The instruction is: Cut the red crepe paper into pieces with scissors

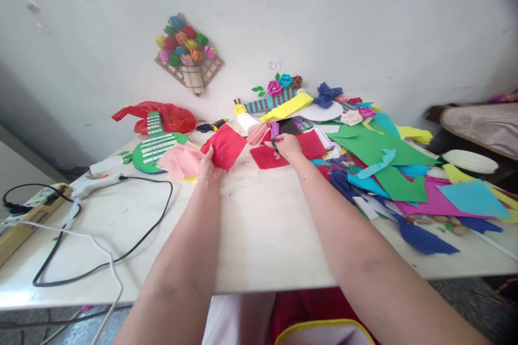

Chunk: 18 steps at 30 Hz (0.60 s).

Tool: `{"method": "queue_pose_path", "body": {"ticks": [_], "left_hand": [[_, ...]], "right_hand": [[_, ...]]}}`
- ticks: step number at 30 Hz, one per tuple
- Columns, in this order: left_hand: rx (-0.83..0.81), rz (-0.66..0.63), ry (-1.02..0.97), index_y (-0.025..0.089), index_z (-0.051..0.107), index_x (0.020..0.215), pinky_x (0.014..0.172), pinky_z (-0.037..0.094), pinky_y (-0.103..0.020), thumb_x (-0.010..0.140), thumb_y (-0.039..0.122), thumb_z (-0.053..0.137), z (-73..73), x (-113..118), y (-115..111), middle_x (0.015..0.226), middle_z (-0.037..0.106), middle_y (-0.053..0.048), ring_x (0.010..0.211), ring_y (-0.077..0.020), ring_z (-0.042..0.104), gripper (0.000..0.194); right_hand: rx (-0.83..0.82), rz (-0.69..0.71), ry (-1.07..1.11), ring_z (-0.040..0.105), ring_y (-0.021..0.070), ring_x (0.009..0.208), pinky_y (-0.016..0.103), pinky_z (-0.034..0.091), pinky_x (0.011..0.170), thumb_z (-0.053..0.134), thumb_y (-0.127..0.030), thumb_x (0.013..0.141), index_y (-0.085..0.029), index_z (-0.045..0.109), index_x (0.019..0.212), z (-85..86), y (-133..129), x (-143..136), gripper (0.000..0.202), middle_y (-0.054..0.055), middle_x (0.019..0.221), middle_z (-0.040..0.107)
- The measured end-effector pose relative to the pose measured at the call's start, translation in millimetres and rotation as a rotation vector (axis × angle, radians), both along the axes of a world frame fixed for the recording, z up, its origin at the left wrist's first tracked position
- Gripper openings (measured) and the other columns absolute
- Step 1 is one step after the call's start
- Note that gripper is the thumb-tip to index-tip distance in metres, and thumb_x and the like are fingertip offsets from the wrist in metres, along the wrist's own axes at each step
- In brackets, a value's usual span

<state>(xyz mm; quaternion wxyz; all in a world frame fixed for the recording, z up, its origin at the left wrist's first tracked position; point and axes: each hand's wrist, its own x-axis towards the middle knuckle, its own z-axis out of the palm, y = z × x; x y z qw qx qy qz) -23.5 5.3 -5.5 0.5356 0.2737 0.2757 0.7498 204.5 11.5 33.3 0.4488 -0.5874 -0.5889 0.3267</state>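
Note:
My left hand (208,166) is closed on a red paper sheet (227,146), thumb on top, lifted at a slant over the table. Pale pink crepe paper (181,160) lies just left of that hand. My right hand (288,147) is closed round the handles of a pair of scissors (274,143), whose blades point away from me. Beneath the scissors lies another red paper piece (263,157), flat on the table. The scissors and the held red sheet are apart. A rolled pink paper (258,135) rests between the two red pieces.
A green paddle-shaped craft (156,150) and a red plastic bag (162,116) lie at left. The glue gun (97,185) and its black cable occupy the left side, by a power strip (30,221). Coloured paper scraps (388,183) cover the right. A paper-flower decoration (190,54) hangs on the wall.

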Motion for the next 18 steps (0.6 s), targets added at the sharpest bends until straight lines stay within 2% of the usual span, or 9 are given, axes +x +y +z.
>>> {"method": "queue_pose_path", "body": {"ticks": [3,5,8,12,15,18], "left_hand": [[-0.011,-0.012,-0.005,0.022,0.059,0.091,0.095,0.045,-0.035,0.076,0.027,0.062,2.0,1.5,-1.8,0.103,0.068,-0.005,0.114,-0.0203,0.054,0.016],[-0.004,-0.037,-0.004,0.022,0.060,0.094,0.096,0.045,-0.036,0.076,0.027,0.063,2.7,2.5,-2.3,0.103,0.068,-0.005,0.113,-0.0211,0.055,0.018],[0.007,-0.078,-0.038,0.022,0.059,0.102,0.095,0.045,-0.037,0.077,0.026,0.063,1.9,2.9,-1.1,0.101,0.069,-0.006,0.110,-0.0220,0.057,0.026],[0.021,-0.081,-0.099,0.022,0.057,0.110,0.094,0.046,-0.036,0.078,0.023,0.061,-0.4,1.3,1.9,0.101,0.069,-0.006,0.105,-0.0205,0.060,0.031],[0.011,-0.083,-0.119,0.020,0.057,0.109,0.094,0.045,-0.036,0.080,0.022,0.059,0.2,0.8,1.8,0.103,0.069,-0.007,0.105,-0.0197,0.060,0.029],[0.000,-0.084,-0.121,0.019,0.059,0.103,0.095,0.045,-0.036,0.082,0.021,0.055,2.6,1.9,-0.9,0.104,0.068,-0.006,0.109,-0.0192,0.058,0.022]], "right_hand": [[0.007,-0.207,-0.247,0.060,0.0159,0.042,0.024,0.042,0.047,0.069,-0.049,0.066,-0.016,0.067,0.082,4.6,2.4,7.7,0.036,0.004,0.053,0.064],[0.004,-0.217,-0.302,0.062,0.0162,0.046,0.024,0.042,0.050,0.066,-0.049,0.069,-0.017,0.068,0.085,7.5,2.2,11.5,0.036,0.005,0.059,0.067],[-0.032,-0.150,-0.345,0.062,0.0163,0.045,0.024,0.041,0.050,0.065,-0.044,0.071,-0.018,0.070,0.082,7.8,3.0,13.5,0.028,0.004,0.057,0.066],[-0.017,0.048,-0.327,0.056,0.0137,0.040,0.023,0.039,0.043,0.074,-0.037,0.061,-0.018,0.071,0.068,0.4,5.8,7.9,0.021,0.002,0.050,0.062],[-0.002,0.176,-0.259,0.051,0.0112,0.036,0.022,0.039,0.040,0.078,-0.030,0.056,-0.017,0.071,0.064,-5.3,5.7,0.4,0.017,0.000,0.044,0.058],[-0.032,0.243,-0.250,0.047,0.0097,0.034,0.021,0.039,0.038,0.078,-0.026,0.055,-0.016,0.072,0.063,-6.5,2.6,-5.0,0.014,-0.002,0.041,0.056]]}}
